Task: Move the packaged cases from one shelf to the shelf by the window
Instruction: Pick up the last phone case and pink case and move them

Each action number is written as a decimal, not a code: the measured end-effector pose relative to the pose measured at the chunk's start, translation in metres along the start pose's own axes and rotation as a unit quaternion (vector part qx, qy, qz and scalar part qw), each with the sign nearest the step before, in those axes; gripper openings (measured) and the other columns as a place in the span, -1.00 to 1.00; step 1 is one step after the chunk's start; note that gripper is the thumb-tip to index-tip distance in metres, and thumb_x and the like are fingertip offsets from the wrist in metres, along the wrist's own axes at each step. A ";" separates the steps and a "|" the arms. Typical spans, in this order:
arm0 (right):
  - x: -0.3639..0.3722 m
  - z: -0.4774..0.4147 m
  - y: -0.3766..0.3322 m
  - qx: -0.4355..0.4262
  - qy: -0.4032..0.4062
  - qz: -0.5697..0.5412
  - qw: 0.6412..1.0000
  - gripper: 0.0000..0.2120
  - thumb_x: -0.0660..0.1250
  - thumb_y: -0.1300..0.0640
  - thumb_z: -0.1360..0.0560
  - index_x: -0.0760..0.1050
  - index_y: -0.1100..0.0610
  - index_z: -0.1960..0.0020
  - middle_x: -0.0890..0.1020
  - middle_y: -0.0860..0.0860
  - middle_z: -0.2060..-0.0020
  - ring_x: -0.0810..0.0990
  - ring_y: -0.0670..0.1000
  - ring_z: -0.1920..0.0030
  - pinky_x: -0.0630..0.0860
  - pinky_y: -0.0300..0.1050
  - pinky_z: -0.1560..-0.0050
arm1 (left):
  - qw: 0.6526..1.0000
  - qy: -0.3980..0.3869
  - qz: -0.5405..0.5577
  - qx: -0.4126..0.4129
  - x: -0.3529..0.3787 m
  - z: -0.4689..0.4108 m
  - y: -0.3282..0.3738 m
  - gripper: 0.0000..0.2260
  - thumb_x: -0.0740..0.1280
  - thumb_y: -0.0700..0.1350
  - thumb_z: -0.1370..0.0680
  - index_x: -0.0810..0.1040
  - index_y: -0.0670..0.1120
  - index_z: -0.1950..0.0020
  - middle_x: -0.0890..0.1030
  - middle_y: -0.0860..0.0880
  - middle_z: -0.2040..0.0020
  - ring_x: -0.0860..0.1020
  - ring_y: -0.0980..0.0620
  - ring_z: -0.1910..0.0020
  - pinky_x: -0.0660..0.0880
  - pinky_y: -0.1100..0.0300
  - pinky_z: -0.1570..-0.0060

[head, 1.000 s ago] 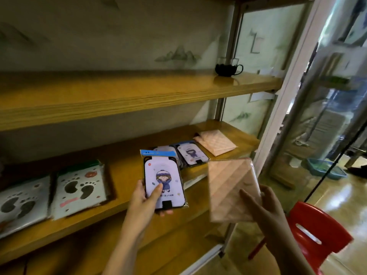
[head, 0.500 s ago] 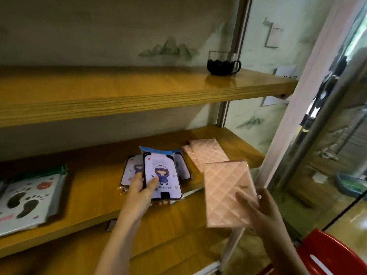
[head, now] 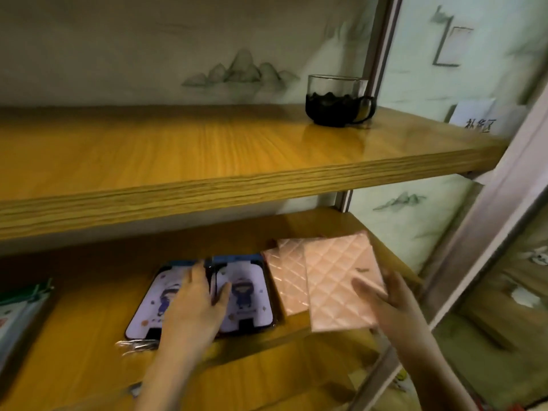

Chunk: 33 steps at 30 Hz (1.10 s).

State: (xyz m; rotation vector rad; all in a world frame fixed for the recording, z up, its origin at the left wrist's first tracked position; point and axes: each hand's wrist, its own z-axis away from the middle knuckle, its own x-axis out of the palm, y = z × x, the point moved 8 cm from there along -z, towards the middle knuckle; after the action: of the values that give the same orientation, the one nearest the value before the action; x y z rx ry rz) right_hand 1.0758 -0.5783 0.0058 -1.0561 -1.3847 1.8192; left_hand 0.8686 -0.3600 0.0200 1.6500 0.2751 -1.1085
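The left hand (head: 192,307) had brought its cartoon case (head: 246,295) down onto the lower shelf (head: 83,336), fingers flat across it. The right hand (head: 397,307) gripped a pink quilted case (head: 338,277) over the pink stack (head: 284,277); a glass cup (head: 335,102) stood higher up.

The left grip (head: 192,310) and the right grip (head: 394,304) are bare, each with slim fingers softened by motion blur. The left forearm (head: 166,378), leaving the frame at 6 o'clock, and the right forearm (head: 430,369), leaving at 5 o'clock, are bare as far as they show.
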 end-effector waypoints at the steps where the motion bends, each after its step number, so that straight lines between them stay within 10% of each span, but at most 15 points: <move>1: 0.006 -0.009 -0.001 -0.003 -0.009 0.005 1.000 -0.69 0.38 -0.03 -0.43 0.42 0.01 -0.12 0.64 0.05 0.02 0.66 0.05 0.12 0.60 0.00 0.20 | 0.999 0.019 -0.033 0.014 -0.007 -0.001 0.004 -0.43 0.17 0.08 -0.54 0.09 -0.10 -0.47 0.26 -0.10 -0.45 0.36 -0.10 -0.35 0.37 0.00 -0.25; 13: 0.049 -0.062 -0.033 -0.140 -0.079 0.338 0.927 -0.54 0.26 0.00 -0.50 0.30 0.12 -0.35 0.39 0.10 -0.32 0.33 0.13 -0.33 0.26 -0.01 -0.34 | 0.981 0.091 -0.172 0.016 -0.037 0.017 -0.005 -0.54 0.15 0.09 -0.56 0.25 -0.02 -0.43 0.40 0.02 -0.37 0.34 -0.02 -0.35 0.35 0.12 -0.25; 22: 0.112 -0.012 -0.088 -0.317 -0.278 0.340 0.840 -0.63 0.16 -0.03 -0.55 0.28 -0.08 -0.35 0.37 -0.16 -0.33 0.26 -0.09 -0.37 0.06 -0.38 -0.17 | 0.961 0.190 -0.194 -0.060 -0.053 0.074 -0.025 -0.59 0.18 0.10 -0.54 0.36 -0.01 -0.36 0.50 0.05 -0.29 0.42 0.02 -0.28 0.42 0.14 -0.14; 33: 0.215 0.095 -0.088 -0.441 -0.431 0.312 0.723 -0.61 0.17 -0.09 -0.54 0.27 -0.12 -0.35 0.41 -0.17 -0.31 0.40 -0.12 -0.25 0.38 -0.23 -0.09 | 0.915 0.286 -0.227 -0.171 -0.113 0.174 -0.087 -0.70 0.28 -0.02 -0.51 0.51 -0.05 -0.22 0.63 -0.03 -0.12 0.57 -0.05 -0.09 0.51 0.06 0.01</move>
State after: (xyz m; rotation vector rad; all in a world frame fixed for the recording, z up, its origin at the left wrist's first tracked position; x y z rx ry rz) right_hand 0.8875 -0.4198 0.0540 -1.2515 -2.9621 2.2968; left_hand 0.6599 -0.4357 0.0537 1.5903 1.2154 -0.8081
